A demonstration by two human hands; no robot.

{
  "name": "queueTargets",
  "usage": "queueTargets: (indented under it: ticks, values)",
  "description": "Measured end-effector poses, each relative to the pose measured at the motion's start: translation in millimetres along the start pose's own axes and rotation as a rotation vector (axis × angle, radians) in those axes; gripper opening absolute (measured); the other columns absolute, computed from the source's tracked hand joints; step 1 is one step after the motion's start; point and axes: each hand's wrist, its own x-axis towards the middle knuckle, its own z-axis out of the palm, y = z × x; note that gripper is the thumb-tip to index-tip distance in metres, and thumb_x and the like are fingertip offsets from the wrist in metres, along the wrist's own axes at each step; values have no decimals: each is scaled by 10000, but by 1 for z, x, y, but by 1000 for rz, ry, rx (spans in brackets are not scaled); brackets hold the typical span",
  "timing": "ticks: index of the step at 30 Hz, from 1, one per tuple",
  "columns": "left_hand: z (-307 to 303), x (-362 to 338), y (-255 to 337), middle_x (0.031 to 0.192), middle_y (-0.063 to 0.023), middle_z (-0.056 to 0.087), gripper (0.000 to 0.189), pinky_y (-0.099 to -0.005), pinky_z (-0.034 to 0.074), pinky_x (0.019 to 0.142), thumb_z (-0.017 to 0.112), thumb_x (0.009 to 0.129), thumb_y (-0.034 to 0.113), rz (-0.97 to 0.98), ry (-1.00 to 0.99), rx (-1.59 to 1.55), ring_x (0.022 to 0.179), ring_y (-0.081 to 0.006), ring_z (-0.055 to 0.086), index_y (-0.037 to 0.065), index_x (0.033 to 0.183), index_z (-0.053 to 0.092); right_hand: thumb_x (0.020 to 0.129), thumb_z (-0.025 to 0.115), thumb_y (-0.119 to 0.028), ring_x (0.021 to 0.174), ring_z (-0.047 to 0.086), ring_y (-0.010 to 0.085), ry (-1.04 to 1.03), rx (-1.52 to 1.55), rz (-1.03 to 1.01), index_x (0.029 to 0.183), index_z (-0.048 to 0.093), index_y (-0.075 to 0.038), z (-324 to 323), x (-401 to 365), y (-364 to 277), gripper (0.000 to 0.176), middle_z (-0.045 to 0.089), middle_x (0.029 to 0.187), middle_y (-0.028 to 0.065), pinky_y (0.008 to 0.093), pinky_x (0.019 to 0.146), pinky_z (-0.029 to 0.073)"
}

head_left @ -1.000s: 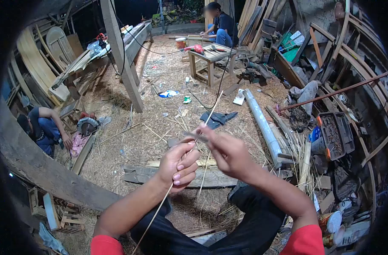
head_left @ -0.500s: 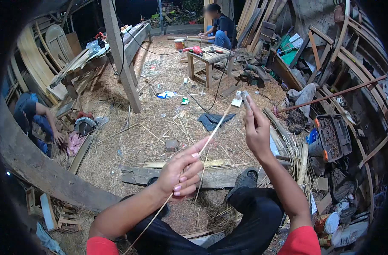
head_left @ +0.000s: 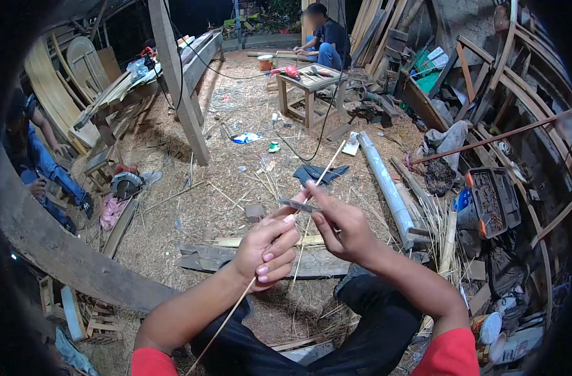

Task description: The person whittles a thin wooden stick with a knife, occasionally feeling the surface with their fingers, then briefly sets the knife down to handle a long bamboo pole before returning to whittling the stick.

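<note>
In the head view the left hand (head_left: 267, 247) sits low in the middle of the frame, fingers curled tight round a thin stick (head_left: 328, 164). The stick runs from the bottom edge, through that fist, up towards the upper middle, with its tip over the littered floor. The right hand (head_left: 339, 225), just right of it, pinches a small blade (head_left: 297, 204) between thumb and fingers. The blade lies crosswise and, as far as I can tell, rests against the stick just above the left thumb.

It looks to me like shaving the stick. I'd say it goes best with the blade at a shallow angle, stroking away from the body and the left thumb. The pressure should be light so the thin stick neither splits nor bows, and the fist should sit close under the cut to steady it.

The floor (head_left: 236, 163) is bare ground strewn with straw and shavings. A plank (head_left: 204, 257) lies across it just beyond the hands, a pale pipe (head_left: 386, 188) sits right of centre, and a round saw (head_left: 126, 185) is at the left. A post (head_left: 179, 81) leans in the upper left. A small table (head_left: 308, 81) with tools on it stands at upper middle, with a person (head_left: 327, 37) sitting behind it. Another person (head_left: 35, 156) is at the left edge. Curved frames (head_left: 524, 69) are stacked along the right side, above an open toolbox (head_left: 493, 200).
</note>
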Motion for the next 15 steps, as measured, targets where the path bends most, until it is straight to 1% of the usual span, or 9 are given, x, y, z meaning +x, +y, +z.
queueTargets:
  ticks: [1, 3, 5, 6, 8, 9, 11, 12, 15]
  values:
    - [-1, 1, 0, 501, 10, 312, 481, -211, 321, 263, 260, 1045, 123, 1, -12, -19, 304, -74, 301, 217, 1516, 235, 889, 616, -60, 645, 634, 281, -11, -3, -13, 1397, 475, -57, 1, 0, 2, 527, 658, 905, 152, 370, 584, 517]
    - [-2, 0, 1, 493, -8, 324, 499, -226, 343, 262, 234, 1045, 107, 6, -33, -58, 298, -93, 318, 205, 1531, 174, 886, 622, -62, 606, 604, 267, 84, -66, -31, 1389, 495, -91, 6, 1, 13, 519, 603, 789, 125, 373, 554, 491]
    - [2, -3, 1, 482, -8, 318, 521, -227, 337, 256, 238, 1038, 94, -8, -23, -6, 294, -92, 316, 206, 1538, 143, 886, 625, -66, 583, 585, 258, 129, -122, 8, 1378, 513, -110, 1, 4, 23, 506, 577, 730, 112, 377, 536, 473]
    - [4, -4, 1, 476, -7, 315, 533, -227, 334, 253, 241, 1035, 88, -16, -22, 21, 292, -91, 315, 206, 1542, 127, 887, 626, -68, 580, 580, 257, 128, -148, 56, 1370, 522, -113, -8, 8, 27, 495, 579, 729, 112, 380, 533, 469]
    - [3, -1, -1, 490, 10, 299, 529, -214, 306, 252, 264, 1030, 96, -8, 1, 64, 297, -76, 281, 213, 1538, 170, 899, 621, -82, 580, 579, 258, 125, -159, 144, 1354, 542, -136, -14, 7, 30, 465, 577, 714, 112, 394, 533, 461]
    - [1, 0, -2, 497, 18, 291, 528, -207, 292, 251, 275, 1028, 101, -3, 14, 86, 300, -68, 265, 217, 1536, 192, 903, 620, -90, 586, 587, 255, 129, -169, 131, 1354, 543, -138, -12, 7, 33, 461, 584, 718, 111, 391, 535, 463]
    - [-4, 1, -1, 495, 18, 291, 537, -210, 291, 251, 276, 1019, 90, 5, 25, 87, 299, -69, 263, 209, 1536, 191, 910, 618, -106, 599, 601, 249, 140, -189, 111, 1355, 543, -144, -8, 7, 36, 452, 596, 727, 111, 384, 540, 466]
    - [-5, 1, -1, 495, 18, 292, 542, -211, 291, 250, 276, 1015, 85, 4, 29, 89, 299, -69, 262, 205, 1536, 190, 925, 601, -127, 655, 630, 284, 141, -177, 184, 1349, 554, -155, -13, 9, 37, 427, 643, 806, 141, 376, 594, 490]
    - [-4, -1, -3, 491, 17, 292, 549, -215, 294, 251, 276, 1007, 77, -12, 40, 119, 296, -71, 258, 195, 1536, 190, 963, 554, -160, 853, 680, 305, 219, -140, 483, 1342, 557, -102, -27, 7, 74, 384, 686, 995, 193, 354, 752, 519]
